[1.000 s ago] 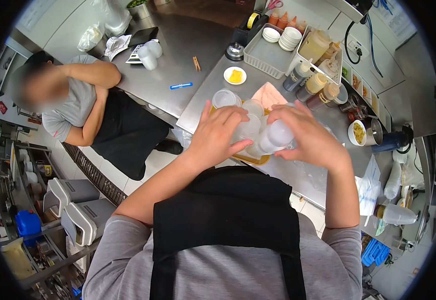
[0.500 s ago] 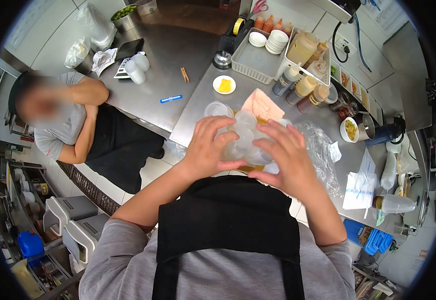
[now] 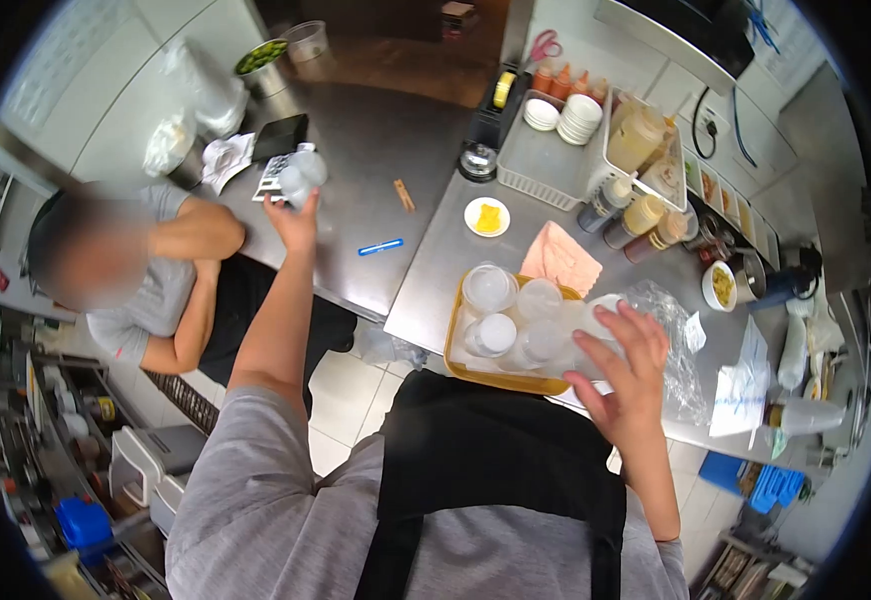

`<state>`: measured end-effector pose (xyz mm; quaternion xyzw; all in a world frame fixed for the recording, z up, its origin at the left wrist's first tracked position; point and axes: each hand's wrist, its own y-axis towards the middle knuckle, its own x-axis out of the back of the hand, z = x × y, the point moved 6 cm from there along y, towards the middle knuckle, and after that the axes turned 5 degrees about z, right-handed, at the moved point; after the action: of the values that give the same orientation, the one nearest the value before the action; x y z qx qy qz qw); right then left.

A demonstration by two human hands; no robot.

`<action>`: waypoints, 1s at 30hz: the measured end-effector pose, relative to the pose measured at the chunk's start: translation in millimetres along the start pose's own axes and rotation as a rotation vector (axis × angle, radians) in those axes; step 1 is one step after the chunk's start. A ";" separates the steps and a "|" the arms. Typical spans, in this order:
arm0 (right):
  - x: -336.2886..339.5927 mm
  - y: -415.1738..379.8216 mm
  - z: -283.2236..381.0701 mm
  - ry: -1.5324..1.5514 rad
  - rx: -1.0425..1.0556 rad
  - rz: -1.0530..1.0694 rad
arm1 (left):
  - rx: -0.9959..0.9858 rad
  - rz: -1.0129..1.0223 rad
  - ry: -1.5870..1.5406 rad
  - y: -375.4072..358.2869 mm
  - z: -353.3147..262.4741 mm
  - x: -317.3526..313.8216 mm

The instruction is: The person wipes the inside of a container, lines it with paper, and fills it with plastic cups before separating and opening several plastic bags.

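My left hand [image 3: 296, 222] reaches over the left counter, thumb and fingers apart at the near side of a few translucent plastic cups [image 3: 303, 172]. Whether it touches them is hard to tell. In front of me a yellow-brown tray [image 3: 501, 379] bears several frosted plastic cups [image 3: 491, 288]. My right hand [image 3: 634, 372] is at the tray's right end, fingers spread beside another translucent cup [image 3: 601, 318], which they partly cover.
A pink cloth [image 3: 562, 257], a small plate with something yellow [image 3: 488, 217] and crumpled clear plastic [image 3: 666, 340] surround the tray. Sauce bottles [image 3: 646, 220] stand behind. A blue pen [image 3: 381, 247] and a clothespin [image 3: 405, 195] lie left. Another person [image 3: 146, 280] stands at left, arms folded.
My left hand has left the cups over the tray and stretched far left to the cups there. My right hand has shifted to the tray's right end. The view has shifted.
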<state>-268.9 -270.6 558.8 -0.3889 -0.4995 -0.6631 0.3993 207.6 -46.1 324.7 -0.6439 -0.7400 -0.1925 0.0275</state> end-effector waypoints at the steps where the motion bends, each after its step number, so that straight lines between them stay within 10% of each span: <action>1: 4.9 -1.5 -5.9 0.008 -0.042 -0.038 | -0.129 0.067 0.036 10.7 8.7 -5.5; 7: 23.1 -19.6 -29.3 -0.010 -0.208 -0.137 | -0.236 0.188 0.264 -8.3 -4.0 -32.4; 15: 32.8 -42.0 -55.1 0.019 -0.384 -0.259 | -0.301 0.447 -0.403 -160.5 -157.1 -9.8; 20: 28.9 -24.5 -45.5 0.126 -0.274 -0.285 | -0.240 0.836 -0.465 -269.2 -201.4 -4.3; 22: 23.8 -13.8 -36.2 0.154 -0.210 -0.269 | -0.562 0.925 -0.130 -292.3 -215.6 -14.0; 30: 0.3 32.9 6.5 0.229 0.036 0.082 | -0.499 0.853 0.017 -305.1 -219.0 -20.3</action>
<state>-238.1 -270.3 571.9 -0.3237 -0.4463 -0.6772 0.4873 -128.4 -164.9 445.1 -0.8747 -0.3417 -0.3407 -0.0455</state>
